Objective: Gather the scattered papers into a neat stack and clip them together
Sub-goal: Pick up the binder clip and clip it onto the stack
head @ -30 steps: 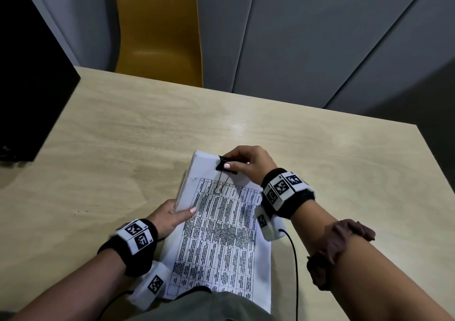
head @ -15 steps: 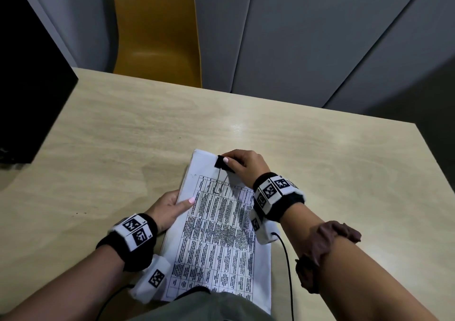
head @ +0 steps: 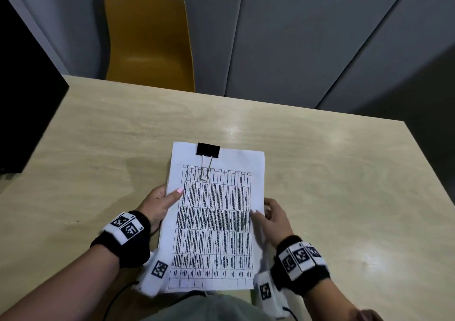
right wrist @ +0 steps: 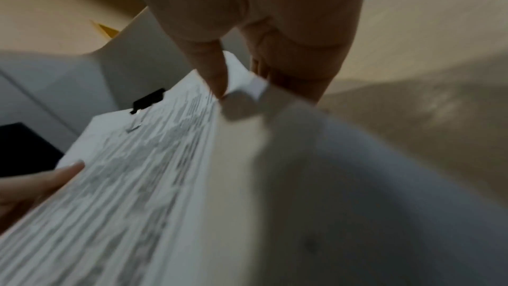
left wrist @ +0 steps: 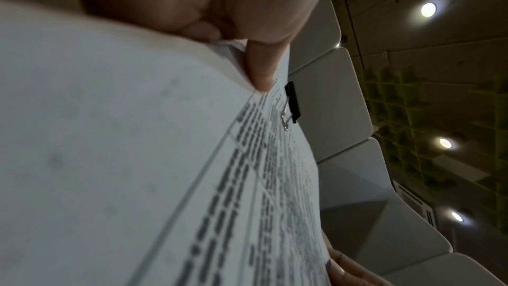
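Hands are holding the papers [head: 214,217] above the table [head: 332,185]: left hand [head: 157,203] and right hand [head: 274,221] pinching opposite side edges. Left wrist view: thumb [left wrist: 261,66] pressing the printed page, clip [left wrist: 293,101] biting the far edge. Right wrist view: fingertips [right wrist: 217,79] pinching the edge.

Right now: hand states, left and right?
Left hand: pinching the paper stack's left edge, thumb on top.
Right hand: pinching the stack's right edge, thumb on top.

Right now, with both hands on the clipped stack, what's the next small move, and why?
Probably lower the paper stack flat onto the table and let go. The binder clip already grips its top edge, the sheets look squared, and the left hand and right hand only pinch its side edges.
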A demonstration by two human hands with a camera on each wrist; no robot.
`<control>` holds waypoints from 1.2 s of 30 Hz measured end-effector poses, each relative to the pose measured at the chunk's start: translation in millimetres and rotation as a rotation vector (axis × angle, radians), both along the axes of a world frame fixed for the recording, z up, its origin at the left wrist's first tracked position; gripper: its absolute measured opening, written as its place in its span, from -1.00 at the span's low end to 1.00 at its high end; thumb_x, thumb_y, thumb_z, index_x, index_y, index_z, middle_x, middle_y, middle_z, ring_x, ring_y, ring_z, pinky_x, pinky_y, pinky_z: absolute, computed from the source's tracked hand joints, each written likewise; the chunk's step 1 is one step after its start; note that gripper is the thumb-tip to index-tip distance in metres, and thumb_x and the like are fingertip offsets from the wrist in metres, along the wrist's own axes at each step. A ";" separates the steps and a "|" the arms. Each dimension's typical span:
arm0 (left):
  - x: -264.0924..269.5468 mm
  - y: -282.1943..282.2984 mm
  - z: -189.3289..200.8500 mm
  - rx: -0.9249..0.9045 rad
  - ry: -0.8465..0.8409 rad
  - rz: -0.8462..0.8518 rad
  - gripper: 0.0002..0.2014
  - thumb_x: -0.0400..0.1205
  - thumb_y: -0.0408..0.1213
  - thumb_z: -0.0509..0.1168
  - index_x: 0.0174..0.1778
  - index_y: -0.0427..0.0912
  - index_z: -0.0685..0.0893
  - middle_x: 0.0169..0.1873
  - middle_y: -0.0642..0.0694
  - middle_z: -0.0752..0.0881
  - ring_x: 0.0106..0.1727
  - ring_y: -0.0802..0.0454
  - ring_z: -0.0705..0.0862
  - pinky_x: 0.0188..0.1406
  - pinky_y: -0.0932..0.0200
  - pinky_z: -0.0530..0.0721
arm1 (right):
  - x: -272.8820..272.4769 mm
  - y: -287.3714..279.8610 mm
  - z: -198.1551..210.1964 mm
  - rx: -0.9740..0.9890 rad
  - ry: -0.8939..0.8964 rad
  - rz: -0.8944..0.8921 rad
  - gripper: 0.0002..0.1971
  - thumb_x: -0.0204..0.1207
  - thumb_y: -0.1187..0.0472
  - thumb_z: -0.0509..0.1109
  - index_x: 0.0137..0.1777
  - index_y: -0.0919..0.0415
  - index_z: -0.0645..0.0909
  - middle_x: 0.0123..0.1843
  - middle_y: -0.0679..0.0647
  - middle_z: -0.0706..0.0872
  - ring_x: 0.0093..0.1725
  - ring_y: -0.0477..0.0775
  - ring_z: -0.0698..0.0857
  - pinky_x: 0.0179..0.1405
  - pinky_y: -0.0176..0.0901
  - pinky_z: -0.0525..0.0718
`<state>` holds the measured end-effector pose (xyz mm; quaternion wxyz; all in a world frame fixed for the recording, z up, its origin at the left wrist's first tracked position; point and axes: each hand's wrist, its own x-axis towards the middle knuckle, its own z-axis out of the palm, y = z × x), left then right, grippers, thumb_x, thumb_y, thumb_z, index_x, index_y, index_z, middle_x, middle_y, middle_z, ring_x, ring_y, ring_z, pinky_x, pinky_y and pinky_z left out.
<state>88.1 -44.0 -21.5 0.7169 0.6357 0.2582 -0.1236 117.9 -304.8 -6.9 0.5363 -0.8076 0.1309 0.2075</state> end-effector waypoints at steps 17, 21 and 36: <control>36.6 2.9 14.3 0.428 0.063 0.001 -0.38 0.60 -0.41 0.31 0.58 -0.29 0.26 0.56 -0.22 0.36 0.53 -0.13 0.40 0.45 0.07 0.34 | 35.4 13.5 1.4 -0.423 -0.075 0.015 -0.46 0.52 0.25 0.32 0.50 0.26 0.34 0.34 0.25 0.61 0.32 0.26 0.58 0.34 0.00 0.53; 18.4 5.6 2.9 0.329 0.111 0.018 -0.35 0.58 -0.44 0.32 0.59 -0.24 0.24 0.55 -0.22 0.37 0.43 -0.15 0.50 0.45 -0.11 0.44 | 19.6 7.3 8.3 -0.278 -0.056 0.012 -0.47 0.56 0.31 0.28 0.54 0.23 0.29 0.35 0.17 0.65 0.30 0.15 0.63 0.33 -0.11 0.50; 18.7 -3.5 8.3 0.454 0.111 0.005 -0.39 0.58 -0.41 0.33 0.55 -0.30 0.31 0.51 -0.27 0.43 0.45 -0.18 0.49 0.39 0.07 0.40 | 12.8 11.7 11.1 -0.243 -0.070 0.074 -0.43 0.56 0.32 0.28 0.55 0.15 0.25 0.48 0.22 0.51 0.43 0.15 0.54 0.36 -0.16 0.45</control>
